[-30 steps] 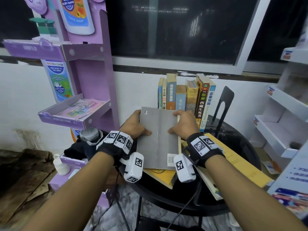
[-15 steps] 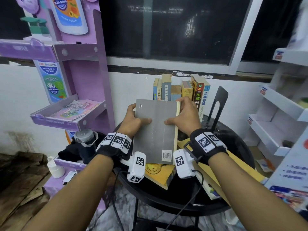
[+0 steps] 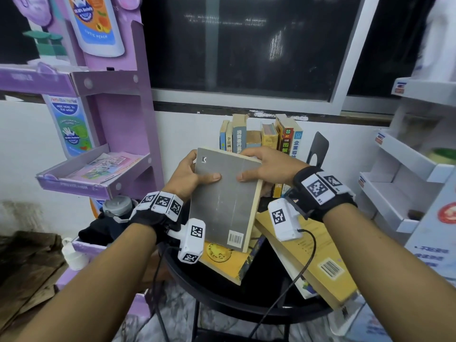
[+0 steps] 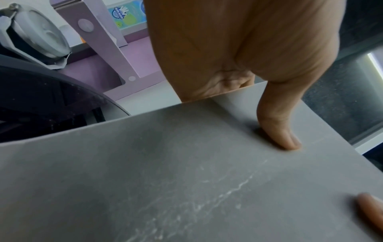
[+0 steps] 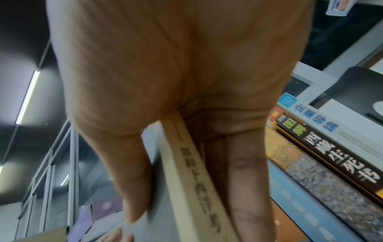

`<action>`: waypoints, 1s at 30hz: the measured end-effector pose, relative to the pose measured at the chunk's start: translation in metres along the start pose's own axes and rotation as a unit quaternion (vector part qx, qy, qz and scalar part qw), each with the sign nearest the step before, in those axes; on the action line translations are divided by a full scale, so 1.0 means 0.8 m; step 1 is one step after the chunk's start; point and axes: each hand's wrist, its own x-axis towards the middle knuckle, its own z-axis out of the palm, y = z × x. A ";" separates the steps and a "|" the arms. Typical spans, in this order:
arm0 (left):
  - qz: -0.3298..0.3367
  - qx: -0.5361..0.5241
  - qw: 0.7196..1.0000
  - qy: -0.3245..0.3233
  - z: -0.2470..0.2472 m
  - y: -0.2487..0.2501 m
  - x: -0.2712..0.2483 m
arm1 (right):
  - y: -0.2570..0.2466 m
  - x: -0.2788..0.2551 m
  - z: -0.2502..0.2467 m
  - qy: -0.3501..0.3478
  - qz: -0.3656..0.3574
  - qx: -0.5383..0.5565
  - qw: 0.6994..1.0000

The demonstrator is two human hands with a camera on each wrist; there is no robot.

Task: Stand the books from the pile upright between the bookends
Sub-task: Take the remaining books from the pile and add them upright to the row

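Round table (image 3: pixel 246 309): along its far edge, against the wall, a row of upright books (image 3: pixel 261 139). Right of the row, with a gap between, a bookend (image 3: pixel 318 150). On the near part, a pile of flat books (image 3: pixel 318 257), overhanging the right rim. Above the pile and before the row, a paperback (image 3: pixel 227 201), tilted, its barcode end nearest, left hand (image 3: pixel 190 176) on its left edge, right hand (image 3: pixel 266 166) on its right. Left of the table, a display stand (image 3: pixel 111 95) with a leaflet tray (image 3: pixel 81 186); below, a bottle (image 3: pixel 117 206). Right, a shelf unit (image 3: pixel 404 174).

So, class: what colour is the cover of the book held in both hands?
Plain grey cover, clearest in the head view.
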 end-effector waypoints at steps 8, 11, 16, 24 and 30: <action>0.028 0.054 0.998 -0.015 0.028 0.031 0.023 | -0.007 -0.021 -0.029 0.063 -0.028 -0.050 0.996; 0.040 0.077 0.995 -0.046 0.051 0.039 0.036 | -0.001 -0.033 -0.052 0.090 -0.028 -0.069 0.993; 0.050 0.086 0.994 -0.053 0.094 0.041 0.064 | 0.023 -0.058 -0.093 0.112 0.018 -0.086 0.990; 0.076 0.157 0.985 -0.004 0.156 0.027 0.105 | 0.072 -0.086 -0.143 0.137 0.104 -0.111 0.979; 0.115 0.220 0.969 0.009 0.193 0.024 0.132 | 0.101 -0.080 -0.168 0.160 0.126 -0.137 0.969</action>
